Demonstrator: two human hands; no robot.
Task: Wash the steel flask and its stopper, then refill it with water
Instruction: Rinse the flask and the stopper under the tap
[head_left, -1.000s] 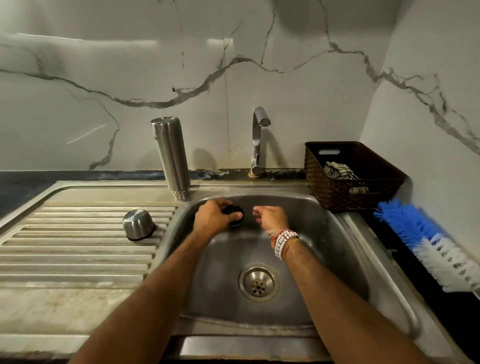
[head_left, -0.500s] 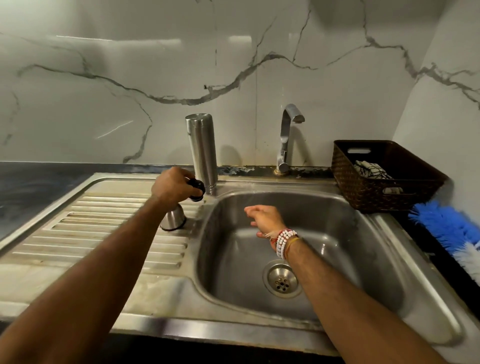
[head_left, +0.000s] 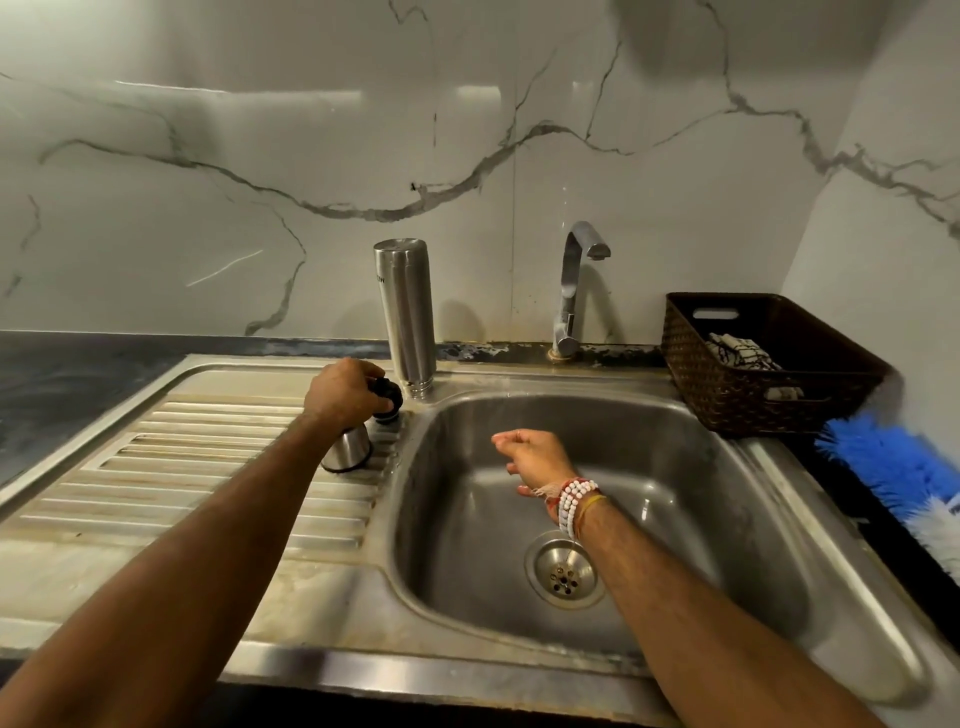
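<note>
**Stopper carried from the basin to the drainboard corner**

Since a second ago the left hand (head_left: 340, 389) has left the basin and swung out over the ribbed steel drainboard (head_left: 208, 467), bringing the small black round stopper (head_left: 388, 397) with it. The right hand (head_left: 535, 457) has stayed over the steel sink basin (head_left: 675, 467).

The left hand's fingers and thumb curl round the stopper from above and hide most of it. It sits low at the drainboard's near-basin edge, though whether it already touches the ribs cannot be told. The right hand hovers palm down with loosely bent fingers and holds nothing.

The step in hand looks like parking the washed stopper to drain. To do it well, set it flat on a rib crest so it cannot roll into the basin, and let go only once it sits steady.

Two things stand close to the grip:

- The tall cylindrical brushed-steel flask (head_left: 408, 317) stands mouth down just beside the stopper, to its right and behind. A careless knuckle could topple it.
- The small upturned steel cup (head_left: 347, 451) lies under the left wrist, so the hand should lift clear rather than drag back.
</note>
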